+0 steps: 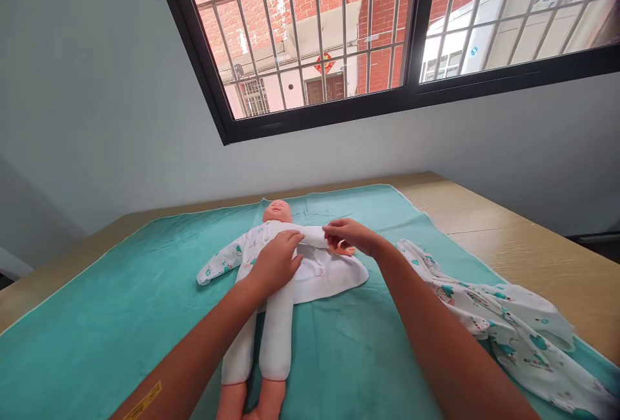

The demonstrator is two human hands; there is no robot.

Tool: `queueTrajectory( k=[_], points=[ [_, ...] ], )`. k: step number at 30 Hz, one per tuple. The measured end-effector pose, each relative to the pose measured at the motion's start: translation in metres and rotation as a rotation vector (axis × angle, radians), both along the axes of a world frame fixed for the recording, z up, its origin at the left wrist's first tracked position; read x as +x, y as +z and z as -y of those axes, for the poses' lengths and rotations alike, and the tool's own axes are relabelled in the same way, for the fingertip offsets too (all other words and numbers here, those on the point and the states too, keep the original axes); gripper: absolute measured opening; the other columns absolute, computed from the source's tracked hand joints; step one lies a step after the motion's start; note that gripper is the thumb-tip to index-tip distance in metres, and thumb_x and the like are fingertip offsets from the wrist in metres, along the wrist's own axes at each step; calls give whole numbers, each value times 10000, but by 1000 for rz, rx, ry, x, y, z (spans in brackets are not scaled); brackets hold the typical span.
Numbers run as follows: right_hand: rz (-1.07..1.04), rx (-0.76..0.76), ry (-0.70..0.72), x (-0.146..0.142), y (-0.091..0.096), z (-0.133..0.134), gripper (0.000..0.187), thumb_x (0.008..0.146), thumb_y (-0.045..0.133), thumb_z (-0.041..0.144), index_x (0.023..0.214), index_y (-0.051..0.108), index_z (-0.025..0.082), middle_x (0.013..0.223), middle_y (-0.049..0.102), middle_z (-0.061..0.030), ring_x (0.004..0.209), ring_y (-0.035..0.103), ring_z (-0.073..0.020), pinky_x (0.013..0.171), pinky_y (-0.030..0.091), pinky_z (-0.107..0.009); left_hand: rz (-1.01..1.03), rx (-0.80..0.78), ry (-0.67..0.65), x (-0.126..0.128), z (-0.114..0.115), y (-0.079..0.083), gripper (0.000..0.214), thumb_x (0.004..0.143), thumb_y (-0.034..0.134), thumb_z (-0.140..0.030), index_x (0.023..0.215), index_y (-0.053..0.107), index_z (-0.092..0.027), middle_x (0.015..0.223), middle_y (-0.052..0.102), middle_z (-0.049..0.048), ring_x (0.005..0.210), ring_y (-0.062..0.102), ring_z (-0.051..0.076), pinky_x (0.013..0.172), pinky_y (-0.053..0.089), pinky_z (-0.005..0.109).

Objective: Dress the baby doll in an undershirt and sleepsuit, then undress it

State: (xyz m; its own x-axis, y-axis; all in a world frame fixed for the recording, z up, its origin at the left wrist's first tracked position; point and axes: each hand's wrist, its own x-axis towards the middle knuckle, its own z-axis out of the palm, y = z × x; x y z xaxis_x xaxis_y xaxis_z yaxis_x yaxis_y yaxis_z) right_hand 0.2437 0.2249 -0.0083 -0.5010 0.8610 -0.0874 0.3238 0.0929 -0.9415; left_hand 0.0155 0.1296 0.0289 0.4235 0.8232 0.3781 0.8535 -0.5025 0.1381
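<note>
Blk-framed window [411, 26] w/ metal bars [343, 6], set in pale wall [97, 84] behind wood table [479, 213]. Outside: red brick bldg [382, 19], brn door [334, 88] w/ red sign [325, 63] above.

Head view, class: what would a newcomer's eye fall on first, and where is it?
Probably the doll, face-up on the teal cloth, with the left hand over it and the right hand at its outstretched arm. Next, perhaps the black-framed, barred window above, and the patterned garment lying at the right of the picture.
</note>
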Motion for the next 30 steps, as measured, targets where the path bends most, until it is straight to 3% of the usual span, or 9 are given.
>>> queueTrajectory(
  k=[3, 5, 9, 11, 16, 21, 24, 27, 30],
  points=[
    [163, 190, -432, 15, -20, -15, 368, 893, 455, 423, 744, 627, 134, 757, 656, -73, 593, 549, -116, 537, 382, -220, -274, -38, -55, 30, -33, -5, 395, 807, 556, -169, 1202, 540, -178, 1239, 593, 106, 1151, 533, 240, 991, 435, 390],
    [266, 238, -504, 16, -36, -20, 299, 861, 500, 341, 676, 614, 136, 714, 648, -70, 603, 545, -129, 559, 356, -234, -420, -63, -69, 47, -51, -14, 371, 805, 536, -157, 1175, 541, -175, 1199, 601, 116, 1122, 542, 253, 950, 440, 411],
    [383, 320, -487, 10, -51, -22, 239, 799, 597, 308, 614, 603, 156, 666, 641, -61, 653, 548, -155, 588, 298, -252, -499, -82, -79, 66, -74, -33, 271, 779, 568, -181, 1050, 574, -169, 1096, 625, 123, 1037, 576, 275, 895, 439, 441],
    [414, 340, -481, 10, -51, -23, 271, 822, 580, 335, 615, 606, 163, 689, 652, -64, 664, 547, -155, 588, 279, -255, -501, -83, -72, 66, -79, -34, 233, 763, 582, -189, 994, 578, -161, 1051, 625, 126, 983, 592, 271, 842, 455, 416],
    [419, 318, -466, 8, -49, -21, 418, 928, 415, 423, 667, 621, 170, 740, 666, -69, 669, 551, -144, 579, 268, -257, -442, -42, -21, 47, -84, -8, 179, 784, 521, -162, 960, 550, -175, 1012, 615, 96, 891, 600, 230, 716, 444, 329],
    [433, 387, -333, -22, -50, -9, 390, 764, 625, 591, 827, 625, 206, 895, 658, -58, 759, 574, -184, 613, 306, -257, -366, -3, 104, 27, -82, 16, 182, 811, 450, -114, 968, 522, -173, 933, 625, 70, 801, 592, 191, 648, 392, 290],
    [484, 413, -323, -34, -51, -6, 331, 697, 728, 466, 849, 613, 195, 1012, 619, -88, 827, 577, -209, 649, 337, -269, -383, -33, 110, 25, -79, 18, 153, 803, 475, -122, 932, 528, -183, 842, 634, 41, 730, 588, 176, 598, 366, 279],
    [467, 369, -329, -34, -50, -8, 172, 730, 695, 314, 740, 589, 178, 964, 617, -91, 830, 578, -204, 666, 346, -274, -436, -60, 78, 30, -76, 17, 149, 784, 496, -121, 913, 535, -187, 848, 642, 39, 738, 592, 177, 596, 371, 277],
    [428, 323, -362, -28, -48, -9, 170, 706, 706, 280, 731, 572, 179, 911, 621, -100, 846, 577, -228, 680, 348, -289, -489, -61, 57, 35, -76, 16, 182, 774, 486, -96, 928, 534, -182, 899, 646, 56, 803, 596, 191, 640, 398, 281]
  ],
)
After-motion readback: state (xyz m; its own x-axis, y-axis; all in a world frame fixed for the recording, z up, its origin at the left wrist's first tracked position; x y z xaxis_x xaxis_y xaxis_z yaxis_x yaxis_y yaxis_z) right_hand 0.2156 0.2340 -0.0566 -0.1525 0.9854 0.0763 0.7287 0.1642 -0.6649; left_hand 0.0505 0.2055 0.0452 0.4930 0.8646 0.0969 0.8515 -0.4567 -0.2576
